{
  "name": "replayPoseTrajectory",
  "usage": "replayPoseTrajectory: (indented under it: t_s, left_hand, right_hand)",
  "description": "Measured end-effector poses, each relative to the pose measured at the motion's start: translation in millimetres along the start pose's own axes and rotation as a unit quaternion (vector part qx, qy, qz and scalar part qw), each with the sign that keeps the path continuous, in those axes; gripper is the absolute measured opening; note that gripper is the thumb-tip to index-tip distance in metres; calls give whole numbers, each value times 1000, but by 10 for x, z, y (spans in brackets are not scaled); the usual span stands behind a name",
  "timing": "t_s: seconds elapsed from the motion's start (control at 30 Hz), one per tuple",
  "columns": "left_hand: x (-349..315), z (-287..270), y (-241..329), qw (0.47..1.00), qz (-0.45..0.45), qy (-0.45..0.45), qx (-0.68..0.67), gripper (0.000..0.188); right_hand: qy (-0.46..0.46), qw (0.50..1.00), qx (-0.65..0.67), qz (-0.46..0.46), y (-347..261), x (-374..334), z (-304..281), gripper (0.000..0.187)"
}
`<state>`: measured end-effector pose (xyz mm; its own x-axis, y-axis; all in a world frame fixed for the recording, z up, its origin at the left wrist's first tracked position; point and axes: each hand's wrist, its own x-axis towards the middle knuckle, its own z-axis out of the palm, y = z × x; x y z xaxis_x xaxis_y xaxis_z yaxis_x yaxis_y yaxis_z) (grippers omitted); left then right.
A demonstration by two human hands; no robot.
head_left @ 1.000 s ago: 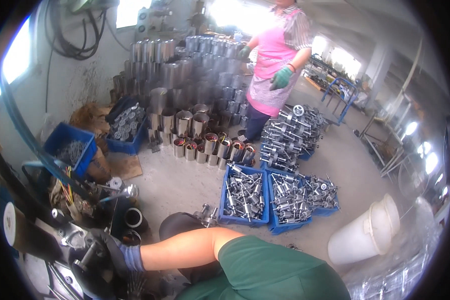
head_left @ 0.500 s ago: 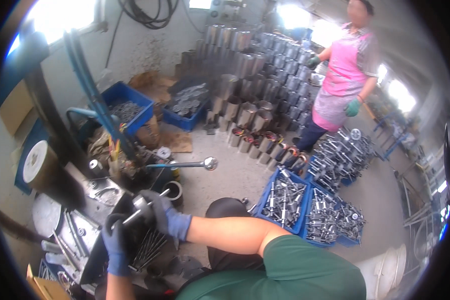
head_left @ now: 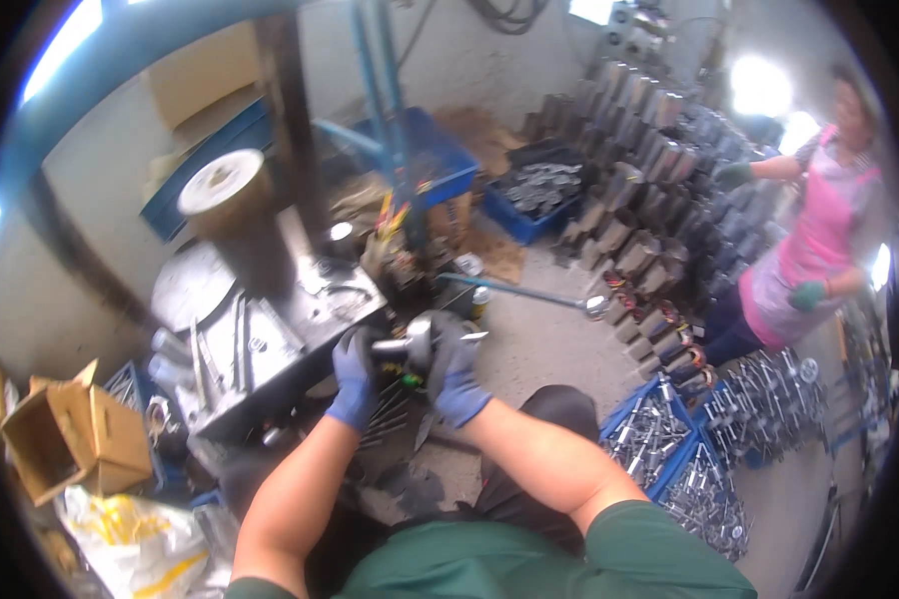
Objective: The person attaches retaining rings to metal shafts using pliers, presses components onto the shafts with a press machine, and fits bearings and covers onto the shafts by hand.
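Shaft of silver metal (head_left: 390, 346): lying nearly level between my hands and running through a thick round grey metal collar (head_left: 419, 342), just off the near edge of the grey metal tabletop (head_left: 270, 361).
Change: half a second ago the shaft was slanting up to the right; now it is levelling out, and my view is turning so that more of the tabletop is showing.
Meaning: I am judging that my two hands alone are carrying the piece, so both grips are mattering equally.
Left hand in a blue-and-dark glove (head_left: 355, 364): I am keeping these fingers curled closed around the shaft's left end, leaving no gap that I am seeing.
Right hand in a matching glove (head_left: 454, 364): I am wrapping these fingers against the collar's right side; a bright shaft tip is poking out beyond them, while blur is hiding each fingertip's place.
Thin dark metal rods (head_left: 385, 424): lying below my hands, apart from the shaft.
Blue metal bar with a round silver knob (head_left: 519, 291): reaching out beyond my right hand.
Person in a pink apron (head_left: 809, 240): standing well apart, far to my right.
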<state>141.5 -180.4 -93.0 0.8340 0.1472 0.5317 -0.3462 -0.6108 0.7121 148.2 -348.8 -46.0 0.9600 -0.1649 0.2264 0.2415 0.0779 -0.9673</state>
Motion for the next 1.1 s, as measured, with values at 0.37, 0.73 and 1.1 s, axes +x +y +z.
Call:
replayPoseTrajectory:
  t_s: [0.37,0.73,1.1]
  left_hand:
    - [72,-561,849,704,-410,-92,-573,73]
    - [31,-796,1062,861,-288,-167,-384,37]
    - [106,-678,1158,822,-418,-113,-370,73]
  right_hand:
    - [-90,938,294,161,-593,16,-367,30]
    - [-167,983,18,-80,-670,-137,-310,27]
    - [-189,938,-80,-280,-735,-142,-322,24]
